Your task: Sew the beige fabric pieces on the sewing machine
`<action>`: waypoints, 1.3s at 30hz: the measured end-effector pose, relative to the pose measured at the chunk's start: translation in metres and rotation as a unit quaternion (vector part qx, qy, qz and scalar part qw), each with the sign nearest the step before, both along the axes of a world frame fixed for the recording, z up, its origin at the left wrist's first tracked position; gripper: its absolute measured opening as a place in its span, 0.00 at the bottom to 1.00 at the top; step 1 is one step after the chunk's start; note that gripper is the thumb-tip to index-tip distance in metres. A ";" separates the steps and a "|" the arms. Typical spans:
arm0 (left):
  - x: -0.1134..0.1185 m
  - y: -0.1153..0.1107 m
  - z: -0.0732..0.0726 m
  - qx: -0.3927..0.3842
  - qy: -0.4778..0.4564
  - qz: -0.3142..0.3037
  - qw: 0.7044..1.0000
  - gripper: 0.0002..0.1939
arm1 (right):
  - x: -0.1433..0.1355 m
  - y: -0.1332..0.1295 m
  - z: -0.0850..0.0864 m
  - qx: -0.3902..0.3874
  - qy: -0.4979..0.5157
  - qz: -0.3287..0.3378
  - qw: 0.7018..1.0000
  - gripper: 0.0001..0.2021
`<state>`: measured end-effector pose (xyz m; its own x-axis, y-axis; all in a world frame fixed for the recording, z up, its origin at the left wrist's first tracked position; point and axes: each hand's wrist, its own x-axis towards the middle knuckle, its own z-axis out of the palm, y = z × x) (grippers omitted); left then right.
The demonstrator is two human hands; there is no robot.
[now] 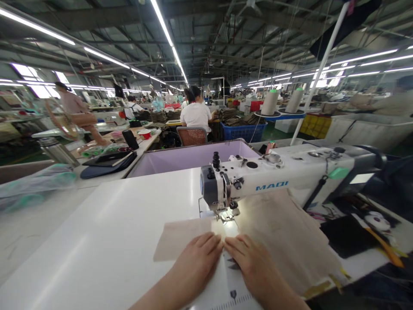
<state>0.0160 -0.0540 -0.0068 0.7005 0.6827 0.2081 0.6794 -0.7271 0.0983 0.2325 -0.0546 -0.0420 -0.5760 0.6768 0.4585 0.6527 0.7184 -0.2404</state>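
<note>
A beige fabric piece [180,237] lies on the white table left of the lit needle area of a white sewing machine [271,172]. My left hand [201,254] rests on the fabric's right part, its fingers together and pressed down near the presser foot [226,215]. Beside it, fingertips almost meeting, my right hand [247,256] is held just in front of the foot, fingers closed; what lies under them is too small to make out. A larger beige fabric [284,228] spreads under the machine arm to the right of my right hand.
A purple-lined bin [193,157] stands behind the table [129,215]. At the left are a dark pouch [109,163], a metal flask [58,150] and plastic bags [38,185]. Thread cones [269,102] stand behind the machine. A black item [350,234] lies at the right. People sit farther back.
</note>
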 end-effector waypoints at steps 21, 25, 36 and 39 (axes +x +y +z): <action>-0.013 0.053 0.016 -0.039 -0.041 -0.014 0.998 0.19 | -0.017 0.040 0.030 -0.071 -0.002 -0.009 0.997 0.12; -0.015 0.062 0.014 -0.028 -0.033 -0.007 0.999 0.21 | -0.016 0.037 0.026 -0.066 0.008 -0.014 0.998 0.12; -0.023 0.062 -0.003 0.007 -0.059 0.002 0.998 0.19 | -0.021 0.023 0.009 -0.056 0.024 -0.037 0.997 0.11; -0.022 0.062 -0.002 0.007 -0.062 0.003 0.998 0.19 | -0.021 0.024 0.010 -0.057 0.021 -0.043 0.997 0.11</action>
